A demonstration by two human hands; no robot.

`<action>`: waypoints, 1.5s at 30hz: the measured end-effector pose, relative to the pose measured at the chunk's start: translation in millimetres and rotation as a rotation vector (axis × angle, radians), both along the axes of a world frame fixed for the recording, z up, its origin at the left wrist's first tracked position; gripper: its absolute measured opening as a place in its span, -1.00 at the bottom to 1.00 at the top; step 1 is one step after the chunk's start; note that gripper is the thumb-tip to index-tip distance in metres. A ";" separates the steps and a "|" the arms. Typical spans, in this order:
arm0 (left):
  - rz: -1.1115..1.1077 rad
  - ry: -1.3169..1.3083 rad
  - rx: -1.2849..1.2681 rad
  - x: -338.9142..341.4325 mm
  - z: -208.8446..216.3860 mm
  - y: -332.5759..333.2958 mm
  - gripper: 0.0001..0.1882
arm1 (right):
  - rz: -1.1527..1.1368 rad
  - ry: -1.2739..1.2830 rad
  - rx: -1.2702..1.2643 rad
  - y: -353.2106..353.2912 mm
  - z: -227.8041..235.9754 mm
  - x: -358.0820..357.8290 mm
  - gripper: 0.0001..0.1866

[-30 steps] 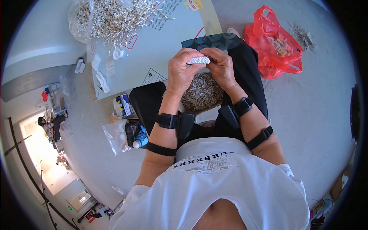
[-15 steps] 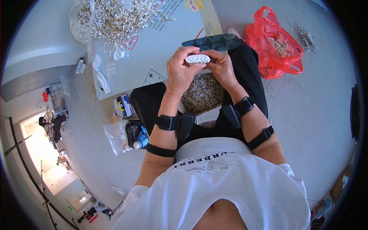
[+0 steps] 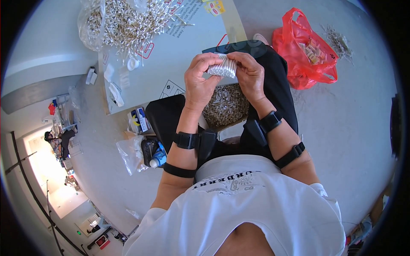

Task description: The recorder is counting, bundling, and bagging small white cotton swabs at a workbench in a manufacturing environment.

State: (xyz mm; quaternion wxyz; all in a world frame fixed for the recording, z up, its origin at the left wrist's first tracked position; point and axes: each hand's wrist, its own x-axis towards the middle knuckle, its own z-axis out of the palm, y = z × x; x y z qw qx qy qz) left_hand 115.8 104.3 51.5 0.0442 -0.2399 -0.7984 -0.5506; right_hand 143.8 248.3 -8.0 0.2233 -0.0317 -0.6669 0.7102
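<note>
Between my two hands is a bundle of cotton swabs (image 3: 223, 68), its white tips facing me and the pale sticks showing behind them. My left hand (image 3: 200, 77) grips the bundle from the left side, thumb below and fingers above. My right hand (image 3: 250, 74) pinches its right side. Just beneath, between my knees, sits an open cardboard box (image 3: 225, 123) filled with loose cotton swabs (image 3: 225, 104). Whether a wrapper is around the bundle I cannot tell.
A plastic bag (image 3: 92, 30) spills a heap of cotton swabs onto the printed table (image 3: 158, 64). At right, a red plastic bag (image 3: 294, 70) holds small packs; loose swabs (image 3: 338, 42) lie beside it. A small box (image 3: 139, 119) and a blue bottle (image 3: 158, 158) stand at left.
The bundle has tilted, so the stick sides now show behind the tips. My right hand has shifted slightly right and down; both hands still hold the bundle.
</note>
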 end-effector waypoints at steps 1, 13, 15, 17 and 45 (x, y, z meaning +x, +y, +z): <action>-0.001 0.001 0.000 0.7 -0.8 0.8 -0.60 | -0.011 -0.003 0.019 0.7 2.2 0.5 -0.70; 0.135 -0.965 0.436 3.8 14.4 3.5 -0.64 | -0.059 0.081 0.263 5.4 14.8 6.1 -0.66; 0.087 -0.887 0.456 6.2 10.1 6.3 -0.63 | -0.050 0.090 0.149 2.8 12.2 4.0 -0.68; 0.097 -0.831 0.457 5.0 1.0 4.9 -0.63 | -0.040 0.099 0.033 3.3 11.7 2.5 -0.69; 0.033 -0.109 -0.029 -1.9 8.2 4.7 -0.72 | 0.289 -0.118 -0.249 10.6 2.0 6.1 -0.75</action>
